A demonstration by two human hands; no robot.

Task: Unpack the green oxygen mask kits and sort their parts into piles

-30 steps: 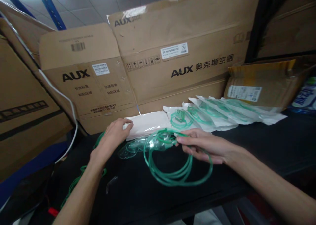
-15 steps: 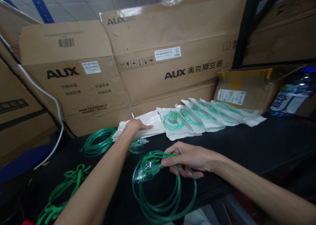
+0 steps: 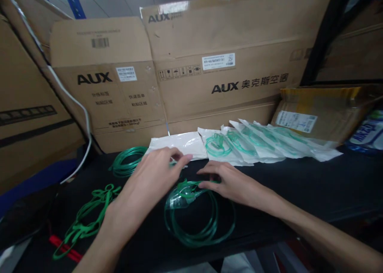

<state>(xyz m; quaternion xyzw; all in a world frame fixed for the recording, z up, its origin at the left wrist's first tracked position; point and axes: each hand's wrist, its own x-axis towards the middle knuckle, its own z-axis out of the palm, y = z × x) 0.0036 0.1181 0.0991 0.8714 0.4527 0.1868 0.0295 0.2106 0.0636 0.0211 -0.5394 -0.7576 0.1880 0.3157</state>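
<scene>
A coil of green tubing with a clear mask [image 3: 196, 213] lies on the black table [image 3: 314, 189] in front of me. My right hand [image 3: 230, 183] rests on the coil's top edge, fingers stretched and pressing on it. My left hand [image 3: 155, 177] hovers just left of the mask, fingers extended toward a stack of empty white pouches [image 3: 182, 143]; what is under its fingertips is hidden. A row of sealed pouches with green tubing [image 3: 263, 143] lies to the right of the stack.
A second green coil [image 3: 127, 165] and loose green straps [image 3: 86, 219] lie at the left. Large AUX cardboard boxes [image 3: 209, 65] wall off the back. A smaller carton [image 3: 317, 109] and a blue-labelled pack [image 3: 368, 131] stand at the right.
My left hand has drawn back from the white pouch stack toward the mask. My right hand has laid the coil flat on the table and now rests on it.
</scene>
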